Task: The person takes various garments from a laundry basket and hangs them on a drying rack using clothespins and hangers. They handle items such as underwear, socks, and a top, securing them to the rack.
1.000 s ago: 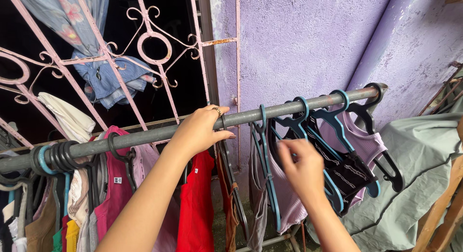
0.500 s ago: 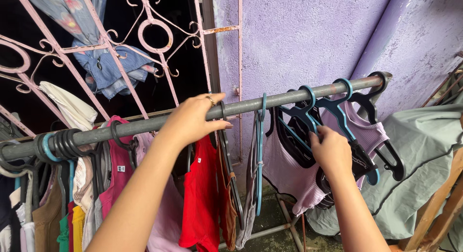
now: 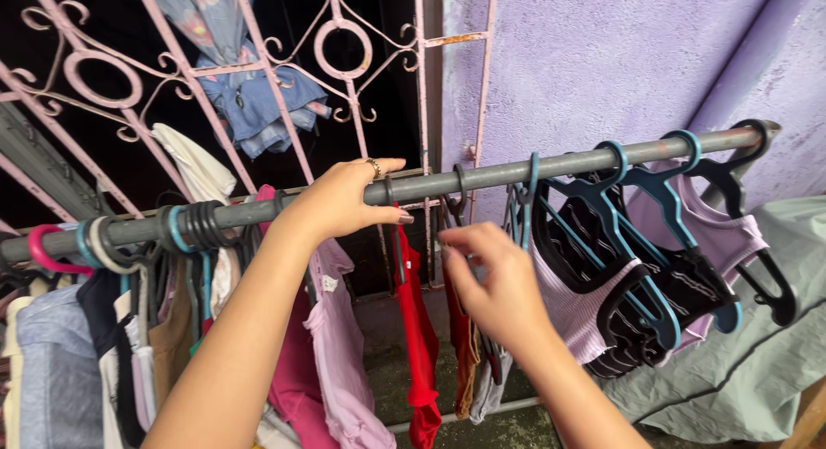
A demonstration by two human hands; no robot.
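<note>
**Grey rail, two hands among the hangers**

Grey metal clothes rail [image 3: 482, 178] is running across the view, and both bare arms are reaching up to it. Nearest, the right hand [image 3: 495, 281] is hanging just below the rail with its fingers [image 3: 460, 242] bent loosely at the hooks of the dark plastic hangers [image 3: 456, 199]; whether they are pinching one I cannot tell. Beside it, the left hand [image 3: 344, 199] is lying over the rail, a ring on one finger, its fingers curled around the tube and gripping it.

Between the two hands a red garment [image 3: 417, 329] is hanging from the rail, with a brown garment [image 3: 465, 354] just to its right. Further right, teal plastic hangers [image 3: 654, 199] are carrying a black-and-white striped top [image 3: 619, 286] and a lilac ribbed top [image 3: 731, 234]. Left of the hands, a pink garment [image 3: 340, 354] and a crowd of other clothes are hanging.

Behind everything, a pink wrought-iron window grille [image 3: 335, 53] is holding a blue denim cloth [image 3: 258, 105], beside a purple plastered wall [image 3: 602, 62].
</note>
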